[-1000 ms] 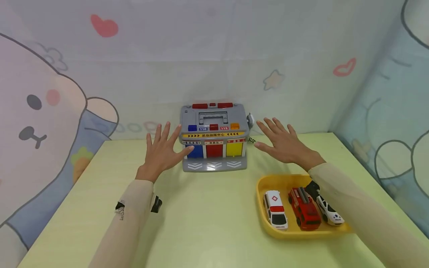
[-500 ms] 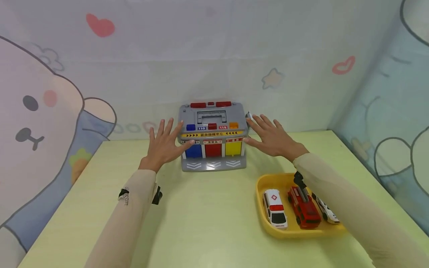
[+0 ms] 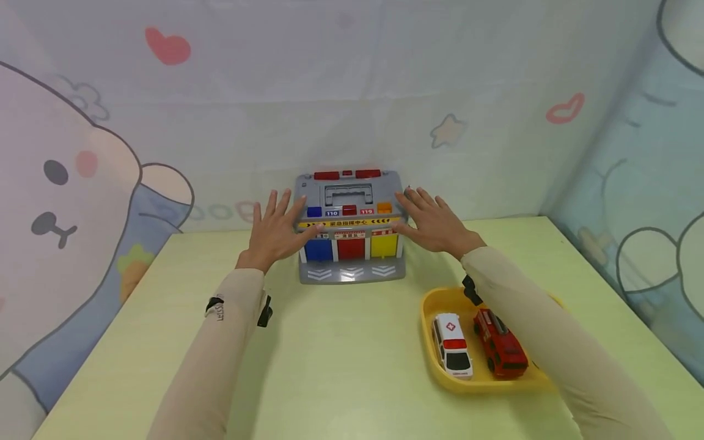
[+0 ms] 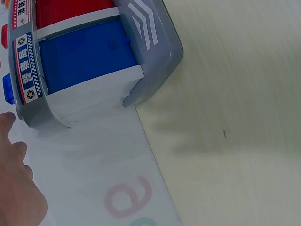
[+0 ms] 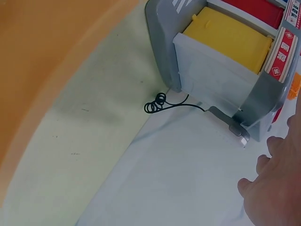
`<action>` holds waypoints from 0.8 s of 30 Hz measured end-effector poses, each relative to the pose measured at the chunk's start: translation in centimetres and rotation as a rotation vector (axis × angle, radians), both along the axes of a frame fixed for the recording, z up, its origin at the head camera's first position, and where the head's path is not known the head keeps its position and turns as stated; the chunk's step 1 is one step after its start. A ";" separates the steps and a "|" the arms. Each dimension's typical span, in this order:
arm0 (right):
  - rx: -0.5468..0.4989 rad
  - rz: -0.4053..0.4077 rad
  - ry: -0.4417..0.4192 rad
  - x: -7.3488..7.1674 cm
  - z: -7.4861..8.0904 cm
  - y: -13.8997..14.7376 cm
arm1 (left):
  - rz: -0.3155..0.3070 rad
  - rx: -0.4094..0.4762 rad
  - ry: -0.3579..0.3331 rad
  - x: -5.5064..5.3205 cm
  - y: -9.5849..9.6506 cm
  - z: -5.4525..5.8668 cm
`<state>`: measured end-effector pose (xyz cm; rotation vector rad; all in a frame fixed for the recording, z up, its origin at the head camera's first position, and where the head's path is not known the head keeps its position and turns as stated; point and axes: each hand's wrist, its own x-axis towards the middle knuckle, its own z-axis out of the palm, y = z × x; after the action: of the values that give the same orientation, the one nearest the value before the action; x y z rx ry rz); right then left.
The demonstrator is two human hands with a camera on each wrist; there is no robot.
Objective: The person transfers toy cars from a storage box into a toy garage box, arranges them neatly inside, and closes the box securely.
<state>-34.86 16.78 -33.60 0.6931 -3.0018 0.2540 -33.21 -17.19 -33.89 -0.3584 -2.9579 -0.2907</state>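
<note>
A grey toy rescue-station garage (image 3: 352,272) with blue, red and yellow doors stands at the back of the table. My left hand (image 3: 275,237), fingers spread and straight, is at its upper left edge; the left wrist view shows the fingertips (image 4: 6,121) close to the roof corner. My right hand (image 3: 434,225) lies over the upper right edge, its fingers also straight. Whether either hand touches the garage I cannot tell. On the garage's right side is a small grey toy phone handset (image 5: 225,118) with a coiled black cord (image 5: 161,102), hidden behind my right hand in the head view.
A yellow tray (image 3: 427,330) at the front right holds a white toy ambulance (image 3: 453,347) and a red toy fire engine (image 3: 499,345). My right forearm passes over the tray and hides its right part. A printed cloth backdrop (image 3: 352,128) rises behind the table (image 3: 330,354).
My right hand has moved left, from beside the garage to over its right edge. My left hand has shifted slightly right and up. The sleeve now covers the white police car.
</note>
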 end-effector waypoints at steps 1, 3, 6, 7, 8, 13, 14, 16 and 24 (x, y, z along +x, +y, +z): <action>-0.001 -0.003 -0.004 -0.1 -0.1 -0.1 | -0.002 0.001 -0.003 -0.1 0.0 -0.1; -0.001 -0.011 -0.013 -0.2 -0.2 -0.2 | -0.008 0.002 -0.008 -0.3 0.0 -0.2; -0.001 -0.019 -0.027 -0.5 -0.3 -0.5 | -0.021 0.006 -0.015 -0.5 -0.1 -0.3; 0.003 -0.018 -0.029 -0.6 -0.4 -0.6 | -0.024 0.004 -0.015 -0.6 -0.1 -0.3; 0.007 -0.015 -0.029 -0.7 -0.4 -0.7 | -0.026 0.005 -0.017 -0.7 -0.1 -0.3; 0.022 -0.007 -0.018 -1.1 -0.4 -1.4 | -0.035 0.012 -0.013 -1.0 0.1 -0.2; 0.024 -0.009 -0.018 -1.1 -0.4 -1.5 | -0.038 0.015 -0.011 -1.1 0.2 -0.3; 0.029 -0.016 -0.020 -1.1 -0.3 -1.5 | -0.045 0.018 -0.008 -1.3 0.3 -0.3; 0.035 -0.015 -0.007 -1.0 -0.1 -1.5 | -0.058 0.036 -0.030 -1.9 0.4 -0.4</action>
<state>-35.82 15.32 -33.71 0.6740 -3.0234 0.2038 -35.15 -16.81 -34.30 -0.4390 -2.9709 -0.3586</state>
